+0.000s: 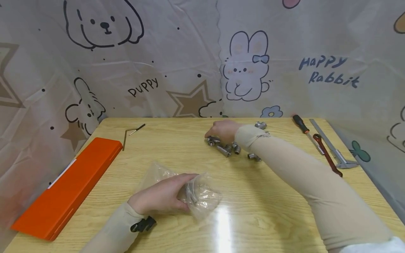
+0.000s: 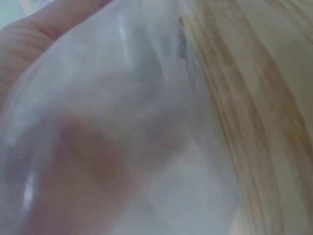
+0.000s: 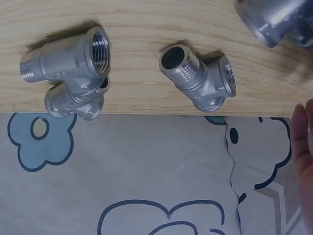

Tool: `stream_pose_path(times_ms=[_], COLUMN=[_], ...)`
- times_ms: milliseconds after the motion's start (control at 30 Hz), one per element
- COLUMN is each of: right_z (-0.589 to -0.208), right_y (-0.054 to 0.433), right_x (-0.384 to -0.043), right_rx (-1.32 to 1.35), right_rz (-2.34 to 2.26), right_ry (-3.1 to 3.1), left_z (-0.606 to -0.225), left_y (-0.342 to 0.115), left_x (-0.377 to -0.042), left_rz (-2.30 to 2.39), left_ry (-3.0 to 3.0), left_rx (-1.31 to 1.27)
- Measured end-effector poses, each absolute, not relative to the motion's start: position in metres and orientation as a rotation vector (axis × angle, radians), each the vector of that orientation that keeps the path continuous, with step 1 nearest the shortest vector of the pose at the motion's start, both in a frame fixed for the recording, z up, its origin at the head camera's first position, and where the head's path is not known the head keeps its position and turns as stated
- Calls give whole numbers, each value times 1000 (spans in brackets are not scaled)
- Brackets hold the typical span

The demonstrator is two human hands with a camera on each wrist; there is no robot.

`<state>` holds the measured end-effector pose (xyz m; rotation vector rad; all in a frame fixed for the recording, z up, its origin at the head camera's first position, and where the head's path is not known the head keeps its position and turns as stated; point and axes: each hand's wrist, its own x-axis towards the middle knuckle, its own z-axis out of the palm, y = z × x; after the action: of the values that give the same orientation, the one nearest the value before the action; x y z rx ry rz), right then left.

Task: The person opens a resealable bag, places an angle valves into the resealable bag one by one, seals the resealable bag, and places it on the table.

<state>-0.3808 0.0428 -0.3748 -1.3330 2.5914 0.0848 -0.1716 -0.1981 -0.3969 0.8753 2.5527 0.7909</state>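
Note:
My left hand [image 1: 161,193] grips a clear plastic bag [image 1: 205,202] low over the near middle of the table, thumb and fingers round it. Something grey and metallic shows through the plastic by the fingers. In the left wrist view the bag [image 2: 195,196] covers most of the hand, blurred. My right hand [image 1: 225,130] reaches to the far side of the table, beside several metal pipe fittings [image 1: 224,151]. The right wrist view shows its extended fingers [image 3: 302,147] at the right edge, apart from a threaded tee fitting [image 3: 200,81] and a larger fitting [image 3: 279,19].
An orange case [image 1: 72,186] lies along the left edge, with a hex key [image 1: 125,138] near its far end. At the right lie a screwdriver [image 1: 300,123], a dark red wrench [image 1: 327,156] and a caliper [image 1: 329,140]. A printed curtain [image 1: 190,52] hangs behind the table.

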Motion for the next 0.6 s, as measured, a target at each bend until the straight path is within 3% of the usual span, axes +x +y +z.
stream_pose_path(times_ms=[300,600], right_z=[-371,-330], right_y=[55,85], right_x=[-382,-357], right_rx=[-1347,-1277], right_rz=[-12,-361], right_ry=[2618,2773], left_z=[-396,-395], left_y=[-195,-196], left_x=[-167,-171], left_rz=[790,812], left_ry=[2545,2547], left_rx=[861,845])
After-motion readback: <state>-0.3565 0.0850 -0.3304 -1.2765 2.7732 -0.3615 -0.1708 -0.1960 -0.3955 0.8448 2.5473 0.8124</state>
